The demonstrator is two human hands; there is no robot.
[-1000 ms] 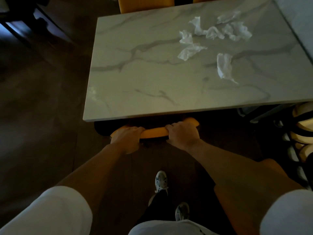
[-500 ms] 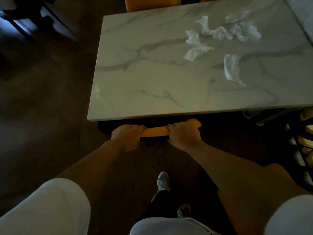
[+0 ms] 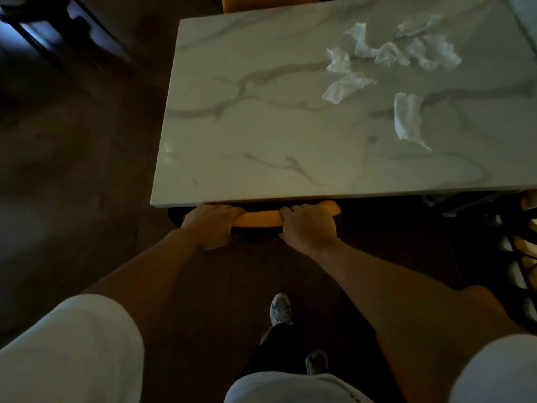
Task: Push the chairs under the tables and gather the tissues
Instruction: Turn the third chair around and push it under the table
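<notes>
- two bare hands are wrapped over the top rail of an orange chair back [image 3: 261,218], seen from above by the head camera.
- the left hand [image 3: 210,225] is curled over the rail's left end, fingers folded over its far side.
- the right hand [image 3: 308,225] is clamped on the rail towards its right end, knuckles up, a short stretch of orange rail left bare between the two hands.
- the chair back is set right at the near edge of a white marble-patterned table [image 3: 261,141]; the seat is hidden beneath the tabletop.
- several crumpled white tissues [image 3: 389,53] are scattered on the far right part of the tabletop, most lying close together; one longer tissue [image 3: 408,117] lies a little apart, nearer the person.
- a second orange chair [image 3: 267,0] is partly seen at the table's far edge.
- white short sleeves [image 3: 72,350] and two pale sneakers [image 3: 280,309] are seen over a dark floor [image 3: 72,170].
</notes>
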